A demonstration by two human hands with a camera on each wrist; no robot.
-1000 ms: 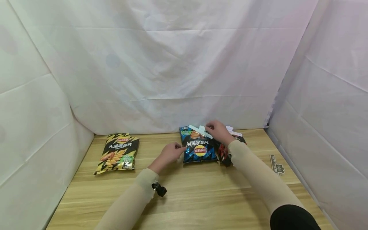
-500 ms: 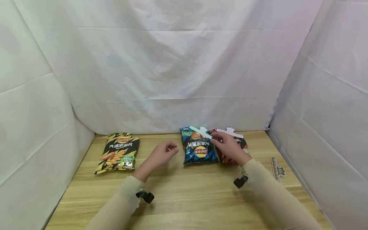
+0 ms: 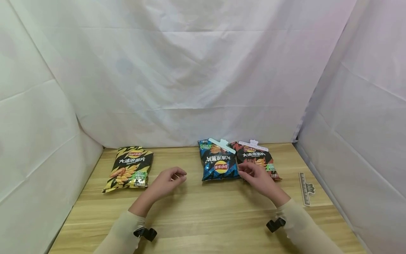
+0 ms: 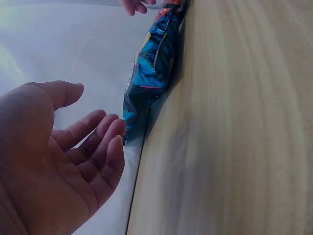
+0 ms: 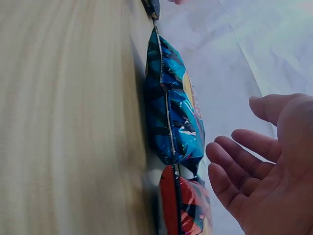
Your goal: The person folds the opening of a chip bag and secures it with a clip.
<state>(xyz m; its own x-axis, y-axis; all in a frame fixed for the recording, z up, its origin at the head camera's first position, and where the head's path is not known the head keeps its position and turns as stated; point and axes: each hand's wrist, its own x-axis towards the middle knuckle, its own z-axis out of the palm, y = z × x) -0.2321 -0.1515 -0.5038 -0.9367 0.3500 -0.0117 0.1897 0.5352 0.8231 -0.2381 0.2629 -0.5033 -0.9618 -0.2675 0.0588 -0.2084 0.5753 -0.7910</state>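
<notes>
Both hands are empty, their fingers loosely curved and each thumb standing apart from the fingertips, so each grasp is fairly wide. The left hand (image 3: pixel 166 181) hangs between the yellow-and-black chip bag (image 3: pixel 129 167) and the blue chip bag (image 3: pixel 219 160), apart from both. The right hand (image 3: pixel 258 178) is at the near left corner of the red chip bag (image 3: pixel 256 155), close to the blue bag's right edge; whether its fingers touch either bag cannot be told. A black wrist strap (image 3: pixel 146 233) sits over the left sleeve (image 3: pixel 122 225), and another over the right sleeve.

All three bags lie flat toward the back of the wooden counter (image 3: pixel 203 218). Blue and red lie side by side at the middle and right, very close together; the yellow one lies well apart at the left. Across the blue bag's far right corner is a pale blue clip (image 3: pixel 222 145), set at a slant. A white clip (image 3: pixel 253 145) runs along the red bag's far edge. Farther right, a grey clip (image 3: pixel 305 188) with ruler-like marks lies on the counter. White cloth (image 3: pixel 190 70) hangs behind and on both sides.
</notes>
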